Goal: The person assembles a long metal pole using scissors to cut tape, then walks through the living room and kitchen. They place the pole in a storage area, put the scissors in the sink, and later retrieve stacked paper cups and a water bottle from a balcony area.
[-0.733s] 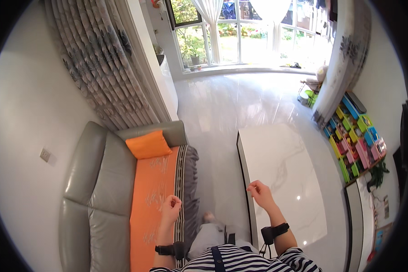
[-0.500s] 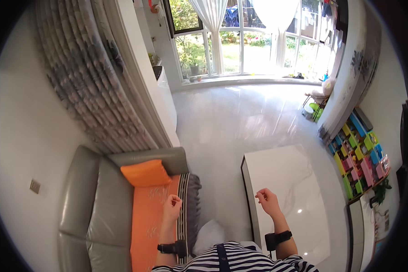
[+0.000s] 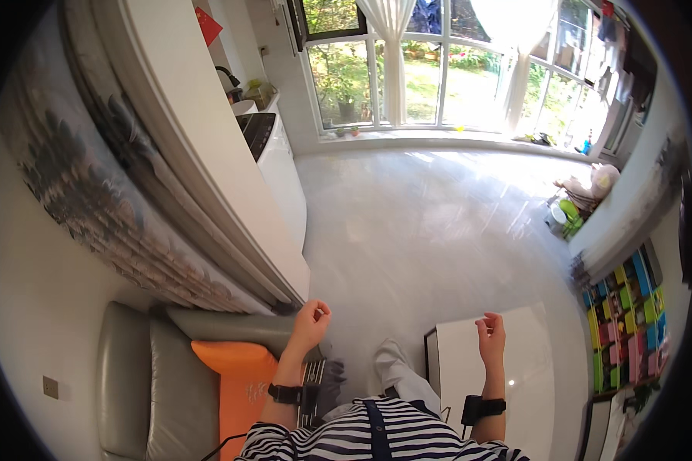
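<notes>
My left hand [image 3: 311, 326] is raised in front of me over the end of the grey sofa, its fingers loosely curled with nothing visible in them. Across from it, my right hand [image 3: 492, 335] hovers above the white marble-look coffee table [image 3: 527, 376], fingers partly bent and a little apart, holding nothing. Each forearm wears a black strap with a small box, the left strap [image 3: 286, 394] and the right strap [image 3: 484, 407]. Beneath my left arm lie an orange pillow [image 3: 227, 359] and an orange sofa cover.
The grey leather sofa [image 3: 184, 392] is at my left, below a patterned curtain [image 3: 92, 192]. A white washing machine [image 3: 284, 173] stands beyond the wall edge. Glossy floor [image 3: 430, 230] stretches to the windows. Colourful storage bins [image 3: 627, 323] and a chair with a plush toy [image 3: 592, 184] are at right.
I have moved forward: the sofa and coffee table sit lower in view and the washing machine shows more. My left hand is higher and further right; my right hand's fingers have loosened.
</notes>
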The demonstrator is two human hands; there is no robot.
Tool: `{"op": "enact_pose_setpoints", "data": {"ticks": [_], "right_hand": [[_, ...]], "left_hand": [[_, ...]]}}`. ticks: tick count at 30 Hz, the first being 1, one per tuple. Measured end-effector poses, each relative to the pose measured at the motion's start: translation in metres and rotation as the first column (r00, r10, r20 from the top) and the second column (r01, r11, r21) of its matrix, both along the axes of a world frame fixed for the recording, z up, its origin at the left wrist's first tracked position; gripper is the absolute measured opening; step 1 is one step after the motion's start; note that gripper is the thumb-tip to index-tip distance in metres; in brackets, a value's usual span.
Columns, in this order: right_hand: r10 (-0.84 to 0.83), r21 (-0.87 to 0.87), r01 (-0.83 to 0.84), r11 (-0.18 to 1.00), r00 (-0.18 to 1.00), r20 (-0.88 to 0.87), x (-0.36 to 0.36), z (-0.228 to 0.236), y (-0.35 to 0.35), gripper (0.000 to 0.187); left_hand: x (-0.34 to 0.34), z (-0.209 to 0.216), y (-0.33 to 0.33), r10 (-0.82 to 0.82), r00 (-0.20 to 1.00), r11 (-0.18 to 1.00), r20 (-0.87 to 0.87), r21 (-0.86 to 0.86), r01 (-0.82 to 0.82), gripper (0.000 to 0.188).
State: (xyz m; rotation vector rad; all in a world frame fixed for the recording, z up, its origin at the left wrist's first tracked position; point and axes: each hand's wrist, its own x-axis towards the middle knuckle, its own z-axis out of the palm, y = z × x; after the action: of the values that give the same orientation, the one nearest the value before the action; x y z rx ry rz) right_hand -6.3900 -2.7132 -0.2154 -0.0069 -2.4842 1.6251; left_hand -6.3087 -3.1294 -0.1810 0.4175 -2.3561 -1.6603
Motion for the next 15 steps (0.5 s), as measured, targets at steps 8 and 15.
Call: {"op": "enact_pose_setpoints", "data": {"ticks": [8, 15], "right_hand": [[0.508, 0.088, -0.502, 0.861, 0.856, -0.090, -0.281, 0.056, -0.185, 0.038], [0.901, 0.302, -0.851, 0.429, 0.425, -0.083, -0.444, 0.081, -0.409, 0.046]], "left_hand": [[-0.167, 0.034, -0.089, 0.215, 0.973, 0.974, 0.090, -0.091, -0.207, 0.008], [-0.311, 0.014, -0.197, 0.318, 0.948, 0.938, -0.023, -0.139, -0.318, 0.010]]}}
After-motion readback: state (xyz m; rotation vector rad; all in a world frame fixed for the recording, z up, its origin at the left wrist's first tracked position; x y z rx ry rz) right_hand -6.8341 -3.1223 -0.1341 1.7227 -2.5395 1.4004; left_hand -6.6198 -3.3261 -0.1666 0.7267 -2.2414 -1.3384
